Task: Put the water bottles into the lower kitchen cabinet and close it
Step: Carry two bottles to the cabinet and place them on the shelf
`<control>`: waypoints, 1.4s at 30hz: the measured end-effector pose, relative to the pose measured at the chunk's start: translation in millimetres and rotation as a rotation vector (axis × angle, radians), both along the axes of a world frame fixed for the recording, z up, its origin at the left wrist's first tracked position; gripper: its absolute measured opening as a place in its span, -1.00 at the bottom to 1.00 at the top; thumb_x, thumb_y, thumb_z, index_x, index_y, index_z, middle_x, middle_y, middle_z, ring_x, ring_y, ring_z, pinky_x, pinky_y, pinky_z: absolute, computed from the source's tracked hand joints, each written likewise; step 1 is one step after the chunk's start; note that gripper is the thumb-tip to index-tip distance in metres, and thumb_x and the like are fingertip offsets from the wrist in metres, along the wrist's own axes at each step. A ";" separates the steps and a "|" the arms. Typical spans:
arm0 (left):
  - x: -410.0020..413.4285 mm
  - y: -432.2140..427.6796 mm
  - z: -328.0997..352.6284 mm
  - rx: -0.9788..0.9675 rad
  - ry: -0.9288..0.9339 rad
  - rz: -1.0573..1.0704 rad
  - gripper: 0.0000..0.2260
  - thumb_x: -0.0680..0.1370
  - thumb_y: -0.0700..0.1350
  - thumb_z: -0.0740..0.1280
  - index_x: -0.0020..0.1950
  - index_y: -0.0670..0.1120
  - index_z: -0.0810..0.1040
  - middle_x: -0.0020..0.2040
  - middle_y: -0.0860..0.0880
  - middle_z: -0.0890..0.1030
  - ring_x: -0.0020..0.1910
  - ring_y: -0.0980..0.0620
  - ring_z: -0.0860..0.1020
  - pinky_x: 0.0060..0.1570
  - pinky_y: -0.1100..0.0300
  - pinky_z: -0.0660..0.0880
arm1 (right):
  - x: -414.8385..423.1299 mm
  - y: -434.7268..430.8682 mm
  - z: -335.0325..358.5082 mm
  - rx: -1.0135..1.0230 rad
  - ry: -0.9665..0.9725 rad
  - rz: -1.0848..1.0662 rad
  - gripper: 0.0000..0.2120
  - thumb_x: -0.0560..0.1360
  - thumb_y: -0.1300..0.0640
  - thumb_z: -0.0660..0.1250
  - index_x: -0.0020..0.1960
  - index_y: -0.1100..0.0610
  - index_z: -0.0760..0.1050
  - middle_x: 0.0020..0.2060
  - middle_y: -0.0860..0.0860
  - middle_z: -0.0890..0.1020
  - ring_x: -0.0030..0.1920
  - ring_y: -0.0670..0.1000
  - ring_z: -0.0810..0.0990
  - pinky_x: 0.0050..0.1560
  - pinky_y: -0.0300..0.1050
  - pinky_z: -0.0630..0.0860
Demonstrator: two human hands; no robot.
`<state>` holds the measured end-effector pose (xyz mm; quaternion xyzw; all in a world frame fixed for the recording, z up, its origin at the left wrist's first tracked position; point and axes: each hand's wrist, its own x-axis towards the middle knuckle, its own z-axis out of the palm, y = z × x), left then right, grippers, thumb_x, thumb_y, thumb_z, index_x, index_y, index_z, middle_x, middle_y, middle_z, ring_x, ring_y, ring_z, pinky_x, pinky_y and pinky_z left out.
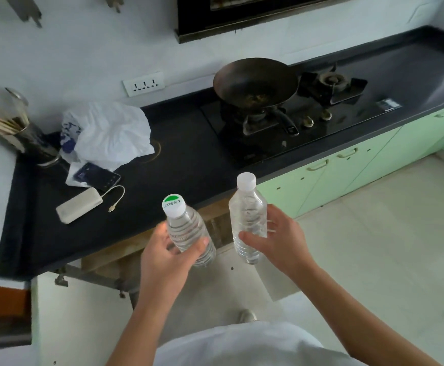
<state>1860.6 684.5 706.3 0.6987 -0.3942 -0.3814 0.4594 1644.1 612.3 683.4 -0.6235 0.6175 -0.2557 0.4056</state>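
Below the worktop (189, 165), at about six o'clock, the cabinet (125, 262) stands with its white door (64, 320) swung wide, so the step in hand looks like carrying the bottles to it; none seems stowed yet. Next, I judge, both arms must drop low and reach under the worktop edge, then the door must be pushed shut. The left hand (166, 256) wraps its fingers round the green-capped bottle (186, 231), long axis tilted, cap toward eleven o'clock. The right hand (276, 239) grips the white-capped bottle (247, 217), near upright, cap at twelve. Both bottles hang in the air before the opening, close but apart.
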 end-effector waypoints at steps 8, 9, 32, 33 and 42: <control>22.9 -6.9 14.8 -0.054 0.013 -0.132 -0.55 0.39 -0.04 0.60 0.24 0.07 0.58 0.06 0.11 0.71 0.03 0.16 0.68 0.01 0.16 0.59 | 14.9 12.7 20.7 -0.074 -0.005 -0.111 -0.37 0.30 -0.26 0.57 0.29 -0.13 0.47 0.09 -0.22 0.66 0.04 -0.12 0.67 0.07 0.03 0.68; 28.5 -6.0 15.7 -0.058 0.019 -0.144 -0.55 0.40 -0.04 0.60 0.24 0.08 0.58 0.07 0.11 0.70 0.05 0.15 0.68 0.02 0.15 0.58 | 19.5 15.8 22.6 -0.078 -0.001 -0.120 -0.36 0.30 -0.26 0.57 0.30 -0.12 0.47 0.10 -0.21 0.66 0.04 -0.11 0.67 0.08 0.04 0.68; 160.8 109.5 -67.3 0.187 0.040 0.265 -0.60 0.38 -0.02 0.60 0.16 0.10 0.58 -0.02 0.14 0.70 -0.10 0.30 0.64 -0.10 0.22 0.54 | 162.2 67.4 -42.0 0.137 0.049 0.122 -0.56 0.28 -0.13 0.61 0.10 -0.17 0.56 -0.10 -0.30 0.70 -0.11 -0.29 0.66 0.01 -0.09 0.66; 161.9 113.5 -71.9 0.208 0.034 0.289 -0.60 0.39 -0.02 0.60 0.17 0.09 0.57 -0.02 0.14 0.69 -0.11 0.32 0.63 -0.12 0.24 0.52 | 166.0 66.2 -47.8 0.155 0.048 0.136 -0.56 0.28 -0.13 0.61 0.11 -0.16 0.56 -0.09 -0.29 0.70 -0.11 -0.27 0.67 0.01 -0.07 0.66; 141.8 108.4 -156.5 0.364 0.019 0.396 -0.73 0.42 -0.03 0.56 0.04 0.04 0.57 -0.11 0.11 0.67 -0.21 0.34 0.59 -0.30 0.40 0.39 | 167.3 54.3 -141.5 0.275 0.081 0.204 -0.55 0.30 -0.11 0.60 0.14 -0.11 0.57 -0.09 -0.25 0.70 -0.10 -0.23 0.67 0.00 -0.09 0.64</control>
